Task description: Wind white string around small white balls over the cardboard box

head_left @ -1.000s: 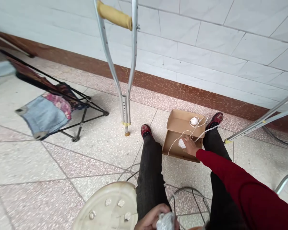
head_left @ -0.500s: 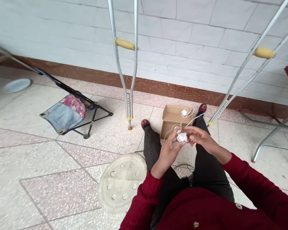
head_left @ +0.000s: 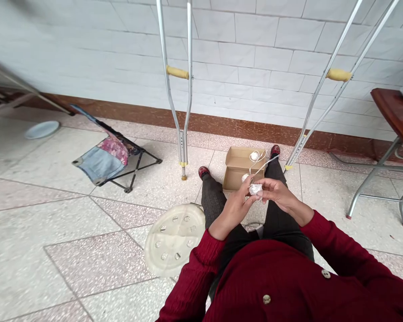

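A white tiled wall [head_left: 242,58] runs across the view above a reddish-brown skirting band [head_left: 221,124], and the speckled terrazzo floor [head_left: 70,241] spreads below it. Two aluminium crutches with yellow grips stand against the wall: one near the middle [head_left: 177,72], the other tilted at the right [head_left: 338,74]. A brown-topped table [head_left: 389,107] on metal legs sits at the far right. On the left are a folding stool [head_left: 102,163] with a patched denim seat and a pale dish [head_left: 42,129].

The seated person wears a red ribbed cardigan [head_left: 282,277] with round buttons and dark trousers [head_left: 211,205]. A round, pale plastic disc [head_left: 173,241] with raised studs lies beside the left knee. Between the red shoes [head_left: 203,171] sits an open cardboard box [head_left: 233,179], holding a ball of white string [head_left: 254,155].

Above the lap, the left hand [head_left: 237,208] and right hand [head_left: 278,194] are brought together, fingers curled — both pinch a small white wad [head_left: 255,189] between them. A white string [head_left: 260,163] runs from the box toward it.
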The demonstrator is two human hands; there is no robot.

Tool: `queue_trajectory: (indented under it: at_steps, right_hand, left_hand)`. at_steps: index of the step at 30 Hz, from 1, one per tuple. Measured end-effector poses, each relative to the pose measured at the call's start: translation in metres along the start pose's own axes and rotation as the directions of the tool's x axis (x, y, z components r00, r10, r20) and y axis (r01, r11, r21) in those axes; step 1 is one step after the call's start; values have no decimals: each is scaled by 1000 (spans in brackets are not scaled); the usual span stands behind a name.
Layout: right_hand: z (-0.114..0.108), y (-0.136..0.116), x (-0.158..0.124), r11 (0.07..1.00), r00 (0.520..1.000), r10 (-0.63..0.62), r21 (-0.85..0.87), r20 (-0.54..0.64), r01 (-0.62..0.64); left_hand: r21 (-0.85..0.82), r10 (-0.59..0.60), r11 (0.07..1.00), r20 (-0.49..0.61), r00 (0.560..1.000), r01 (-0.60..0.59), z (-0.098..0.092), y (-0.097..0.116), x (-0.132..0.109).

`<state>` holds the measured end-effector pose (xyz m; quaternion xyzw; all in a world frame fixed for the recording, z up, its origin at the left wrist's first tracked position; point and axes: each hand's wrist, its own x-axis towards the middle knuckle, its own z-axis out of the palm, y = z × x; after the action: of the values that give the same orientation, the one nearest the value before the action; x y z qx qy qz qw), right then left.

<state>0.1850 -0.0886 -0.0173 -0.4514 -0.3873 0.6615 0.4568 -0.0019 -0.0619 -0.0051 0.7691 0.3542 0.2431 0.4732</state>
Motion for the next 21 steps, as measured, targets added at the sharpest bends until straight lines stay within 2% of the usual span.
queue_trajectory:
  at_steps: [4, 9, 12, 16, 21]
  right_hand:
    - [8, 11, -5, 998, 994, -8, 66, -108, 15]
    - [16, 13, -4, 988, 980, -30, 143, -197, 59]
    - [13, 12, 2, 976, 963, -35, 199, -269, 91]
    - [0, 12, 12, 948, 954, 46, 314, -297, 52]
    - [-6, 16, 23, 944, 939, 101, 331, -328, 14]
  left_hand:
    - [-117, -34, 993, 7, 999, 34, 3, -4, -1]
    - [-153, -143, 980, -95, 985, 127, 7, -13, 2]
    - [-135, -98, 987, -73, 992, 88, 7, -15, 0]
    - [-56, -81, 995, -81, 993, 77, 7, -9, -12]
    - [-134, -75, 989, -66, 995, 65, 10, -6, -26]
